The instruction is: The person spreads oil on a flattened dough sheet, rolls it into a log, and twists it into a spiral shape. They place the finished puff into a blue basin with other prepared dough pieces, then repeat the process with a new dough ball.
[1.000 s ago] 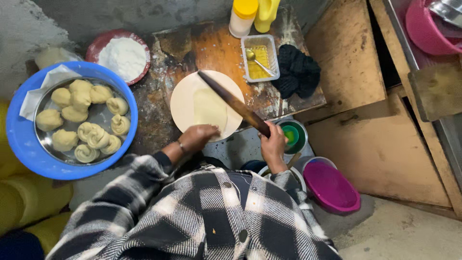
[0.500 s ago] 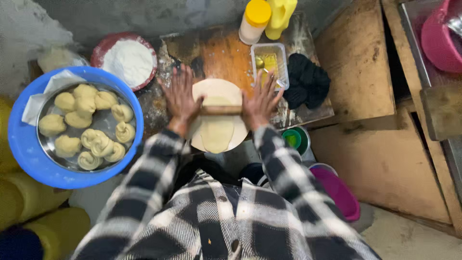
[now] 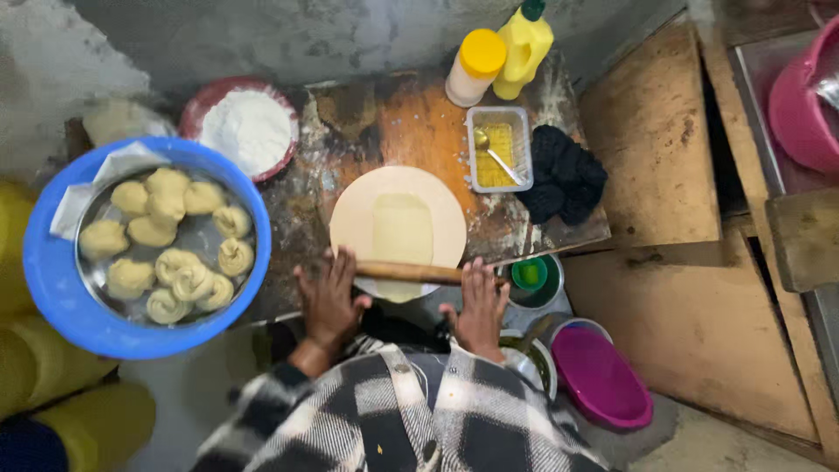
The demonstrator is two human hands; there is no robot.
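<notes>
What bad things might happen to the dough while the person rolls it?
The rolling pin sits at the near edge of the round board, under the left hand and right hand. The flat dough already hangs a little past that edge, so it might sag off or tear. The oil tray with its spoon stands close behind the board; a long push forward might bump it and spill.
</notes>
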